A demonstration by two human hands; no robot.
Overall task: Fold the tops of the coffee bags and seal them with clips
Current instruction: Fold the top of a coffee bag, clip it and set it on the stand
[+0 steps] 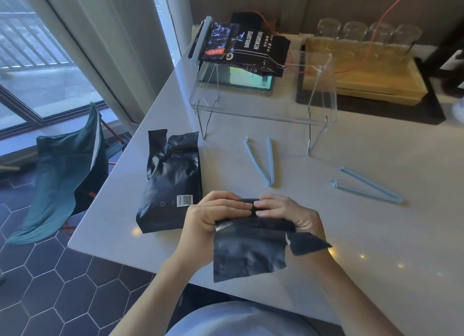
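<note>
Hands: left hand (pixel 211 214) and right hand (pixel 283 214) meet at the near edge of the worktop (pixel 351 235), both curled over the rolled top of a black coffee bag (pixel 248 255).
Fingers: pinching the fold from both ends, fingertips almost touching at the middle of the roll.
Bag in hand: body hangs toward the person, off the near edge; the fold's long axis runs left to right, straight across between the 2 hands.
Clips: 2 blue clips lie open on the worktop, one (pixel 263 160) just beyond the hands, the other (pixel 369 187) off to the right.
Nearer hand: by my read the right, so it reaches while the left holds the fold.
Waiting: a second bag (pixel 173 182) lies unsealed to the left.
Far side: a sealed bag (pixel 241 47) rests on a clear stand (pixel 263 109).
</note>
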